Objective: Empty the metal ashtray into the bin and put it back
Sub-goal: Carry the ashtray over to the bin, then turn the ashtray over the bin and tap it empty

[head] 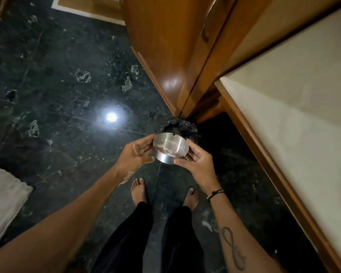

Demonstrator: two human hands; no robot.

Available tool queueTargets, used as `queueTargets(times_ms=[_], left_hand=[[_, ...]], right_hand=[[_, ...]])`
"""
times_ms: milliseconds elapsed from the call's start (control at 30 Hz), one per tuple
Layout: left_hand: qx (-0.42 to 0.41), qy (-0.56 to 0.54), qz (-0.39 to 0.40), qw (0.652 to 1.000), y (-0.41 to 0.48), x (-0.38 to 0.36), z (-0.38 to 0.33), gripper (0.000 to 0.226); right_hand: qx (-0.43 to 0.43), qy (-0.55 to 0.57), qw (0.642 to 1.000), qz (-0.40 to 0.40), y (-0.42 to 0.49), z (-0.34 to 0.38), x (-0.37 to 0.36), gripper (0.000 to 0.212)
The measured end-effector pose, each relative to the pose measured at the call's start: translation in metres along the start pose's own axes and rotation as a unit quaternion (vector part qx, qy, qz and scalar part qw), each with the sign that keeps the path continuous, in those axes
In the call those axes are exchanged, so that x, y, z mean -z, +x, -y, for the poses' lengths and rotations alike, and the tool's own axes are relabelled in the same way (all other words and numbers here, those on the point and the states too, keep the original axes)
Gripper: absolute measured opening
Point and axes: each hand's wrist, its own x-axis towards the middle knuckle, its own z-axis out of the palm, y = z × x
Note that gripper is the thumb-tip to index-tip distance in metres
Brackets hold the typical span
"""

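A round metal ashtray (170,148) with pale ash residue on its bottom is held in the air, tilted slightly toward me. My left hand (135,153) grips its left rim and my right hand (198,162) grips its right side and lower wall. Just beyond the ashtray, on the floor, stands a small bin (182,128) lined with a dark bag; the ashtray hides its near part.
A wooden cabinet (165,56) with a metal handle stands behind the bin. A counter with a pale top (293,115) runs along the right. The floor is dark green marble (57,85). A grey mat (4,198) lies at left. My bare feet are below the ashtray.
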Motion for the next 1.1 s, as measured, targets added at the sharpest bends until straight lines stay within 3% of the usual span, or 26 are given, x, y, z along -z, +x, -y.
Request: queueTargets(times_ms=[200, 367, 600, 700, 900, 1100], left_hand=[[-0.017, 0.035, 0.014, 0.999, 0.093, -0.007, 0.063, 0.085], [0.002, 0.068, 0.031, 0.997, 0.155, -0.007, 0.1, 0.089], [-0.008, 0.11, -0.004, 0.994, 0.21, -0.021, 0.118, 0.051], [0.019, 0.102, -0.04, 0.994, 0.232, -0.03, 0.116, 0.058], [0.078, 0.088, -0.097, 0.988, 0.273, -0.046, 0.117, 0.053], [0.121, 0.083, -0.165, 0.975, 0.315, -0.055, 0.13, 0.06]], right_hand=[[-0.022, 0.024, 0.999, -0.007, 0.082, -0.073, 0.007, 0.075], [-0.04, 0.032, 0.999, -0.014, 0.15, -0.121, 0.013, 0.081], [-0.09, 0.072, 0.993, -0.039, 0.198, -0.152, 0.005, 0.023], [-0.086, 0.046, 0.995, -0.031, 0.205, -0.151, 0.005, 0.004], [-0.103, 0.042, 0.989, -0.093, 0.223, -0.151, 0.006, 0.034], [-0.138, 0.084, 0.98, -0.114, 0.234, -0.148, 0.009, 0.03]])
